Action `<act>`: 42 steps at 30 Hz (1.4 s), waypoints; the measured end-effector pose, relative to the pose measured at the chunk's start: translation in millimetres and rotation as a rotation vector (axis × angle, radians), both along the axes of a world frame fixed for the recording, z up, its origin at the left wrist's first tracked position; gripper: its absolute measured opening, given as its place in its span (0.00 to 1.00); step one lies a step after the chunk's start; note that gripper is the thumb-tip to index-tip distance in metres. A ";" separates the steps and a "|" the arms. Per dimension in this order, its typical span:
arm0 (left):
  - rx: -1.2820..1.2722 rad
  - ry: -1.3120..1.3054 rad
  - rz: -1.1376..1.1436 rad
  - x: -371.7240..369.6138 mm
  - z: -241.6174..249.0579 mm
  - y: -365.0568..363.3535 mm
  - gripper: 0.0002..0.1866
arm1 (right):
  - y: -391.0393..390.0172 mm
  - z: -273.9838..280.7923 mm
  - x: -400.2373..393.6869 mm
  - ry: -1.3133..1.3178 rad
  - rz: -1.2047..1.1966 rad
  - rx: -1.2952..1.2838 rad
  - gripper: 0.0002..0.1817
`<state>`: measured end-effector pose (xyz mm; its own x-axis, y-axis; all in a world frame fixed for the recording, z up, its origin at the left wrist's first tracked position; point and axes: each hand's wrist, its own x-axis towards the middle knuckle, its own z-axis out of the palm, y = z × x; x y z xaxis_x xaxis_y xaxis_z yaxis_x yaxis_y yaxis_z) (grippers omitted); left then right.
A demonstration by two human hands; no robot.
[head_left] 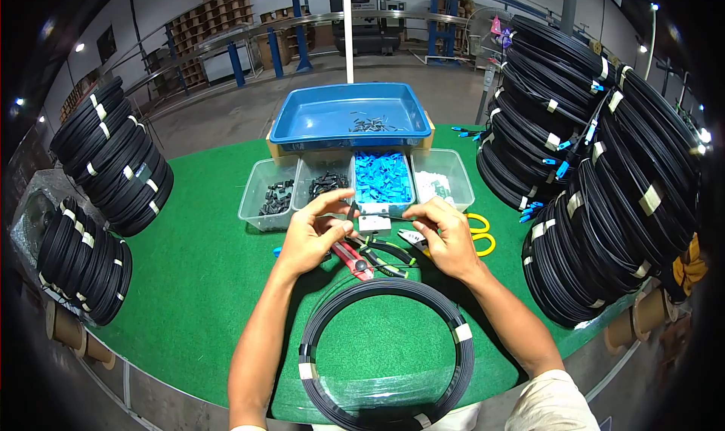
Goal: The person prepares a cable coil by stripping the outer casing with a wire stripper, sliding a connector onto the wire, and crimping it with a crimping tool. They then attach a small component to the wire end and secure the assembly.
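My left hand (311, 233) is raised over the tools, its fingers curled with thumb and fingertips close together around something small and dark. My right hand (445, 237) pinches a thin black cable end in front of the bin of blue connectors (383, 177). Below both hands a coil of black cable (311, 329), bound with pale tape, lies at the green table's near edge. Between the hands are a small white block (374, 224), a red-handled tool (353, 260) and pliers with black and green handles (389, 268). Yellow-handled scissors (485, 244) lie beside my right hand.
A blue tray (347, 114) with small dark pieces stands behind clear bins of black parts (278, 197) and white parts (433, 186). Tall stacks of black cable coils flank the table on the left (121, 159) and right (559, 106).
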<state>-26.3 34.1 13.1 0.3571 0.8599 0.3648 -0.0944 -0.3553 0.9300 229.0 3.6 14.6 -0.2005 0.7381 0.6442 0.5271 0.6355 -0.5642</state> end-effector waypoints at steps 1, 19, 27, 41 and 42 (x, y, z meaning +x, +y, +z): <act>-0.001 -0.038 -0.010 2.8 0.8 -1.4 0.20 | -1.6 2.4 -1.8 0.012 0.004 0.000 0.08; -0.019 -0.007 -0.037 2.4 -10.0 3.3 0.18 | -2.4 3.6 -0.7 0.009 0.074 0.051 0.07; -0.029 0.048 -0.039 4.8 -8.0 -1.8 0.16 | -1.2 3.3 -0.6 0.092 0.116 0.070 0.13; 0.082 0.005 -0.009 8.0 -5.3 -1.7 0.24 | -16.5 22.8 -2.5 -0.055 0.080 0.112 0.12; 0.048 -0.018 -0.013 7.1 -6.2 -1.0 0.24 | -17.5 24.0 -2.1 -0.055 0.080 0.111 0.12</act>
<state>-19.2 33.1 6.9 0.3611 0.8366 0.4118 -0.1157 -0.3980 0.9100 226.9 -14.0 38.6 -0.2935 0.6431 0.7073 0.5004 0.7338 -0.4595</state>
